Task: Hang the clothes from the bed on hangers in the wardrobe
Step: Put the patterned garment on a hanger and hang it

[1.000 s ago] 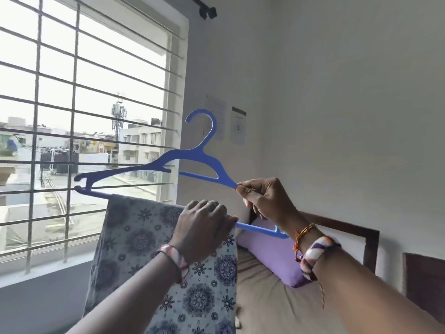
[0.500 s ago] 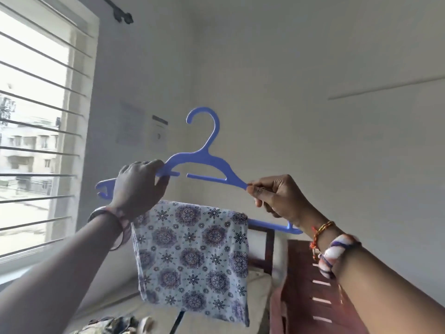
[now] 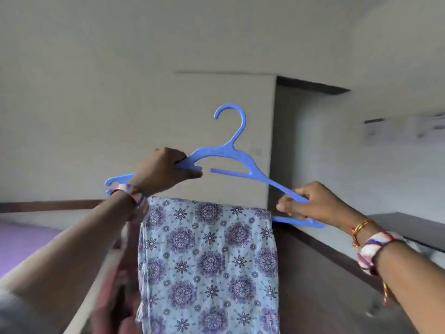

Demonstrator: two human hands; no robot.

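Note:
I hold a blue plastic hanger (image 3: 231,155) up in front of me, hook upward. A light blue cloth with purple flower medallions (image 3: 209,261) is folded over its lower bar and hangs straight down. My left hand (image 3: 163,172) grips the hanger's left shoulder. My right hand (image 3: 305,203) pinches the right shoulder near its end, just above the bar's right tip. The bar's middle is hidden under the cloth.
A pale wall fills the background, with a dark recessed opening (image 3: 310,88) behind the hanger on the right. A purple bedcover (image 3: 21,242) lies at the far left. A dark wooden surface (image 3: 409,227) runs along the right, and brown panels lie below the cloth.
My view has swung right, from the window past the corner to the wall with the dark opening. My left hand moved from the cloth's top edge to the hanger's left shoulder.

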